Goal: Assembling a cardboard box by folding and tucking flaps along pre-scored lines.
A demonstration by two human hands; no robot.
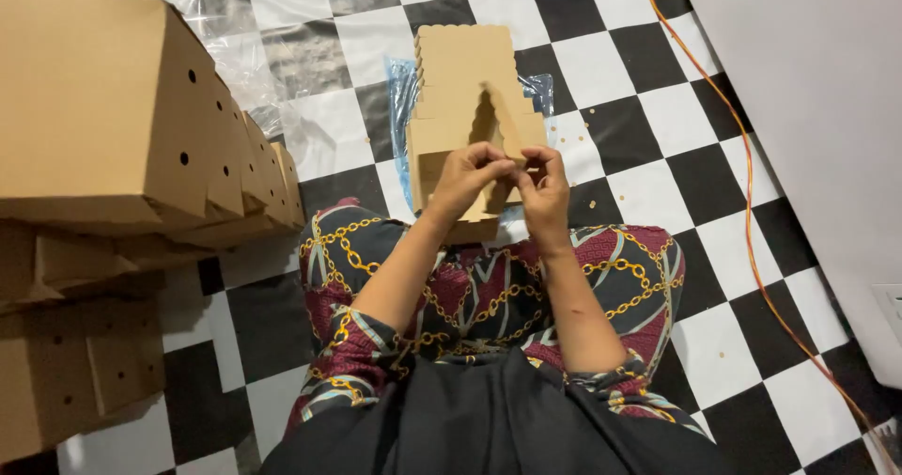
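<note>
A flat brown cardboard box blank (462, 80) with scalloped edges stands partly folded in front of my knees, resting on the checkered floor. My left hand (467, 176) pinches a flap at its lower middle. My right hand (543, 186) grips the same flap just beside it, fingertips touching the left hand's. Both hands are closed on the cardboard. My legs, in patterned chain-print fabric, lie below the box.
A stack of folded cardboard boxes with round holes (113, 118) fills the left side. Clear plastic sheeting (235, 33) lies behind it, and a blue plastic bag (402, 85) under the blank. An orange cable (752, 202) runs along a white wall (817, 90) at right.
</note>
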